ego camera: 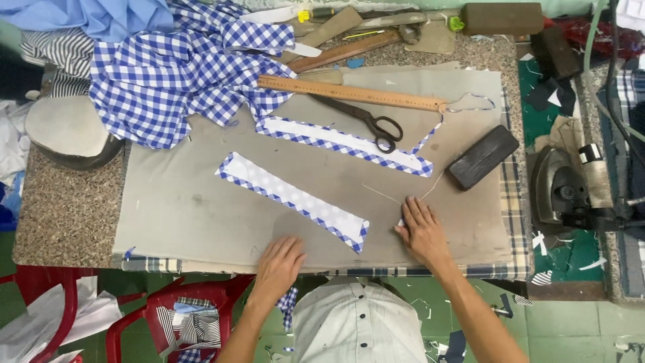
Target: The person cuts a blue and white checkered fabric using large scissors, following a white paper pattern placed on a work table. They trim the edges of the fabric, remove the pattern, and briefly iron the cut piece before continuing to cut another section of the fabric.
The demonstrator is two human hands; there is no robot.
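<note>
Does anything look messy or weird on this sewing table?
Mostly tidy. The checked fabric lies crumpled in a heap at the far left corner, and paper and cloth scraps litter the floor. Both hands, left hand and right hand, lie flat on the pad.

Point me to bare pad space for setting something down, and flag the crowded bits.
Bare pad lies between the left edge, the gingham pile and the near strip, ahead of the left hand. A narrower gap runs between the two strips. Crowded: the far edge with ruler and scissors, and around the right hand beside the block.
</note>
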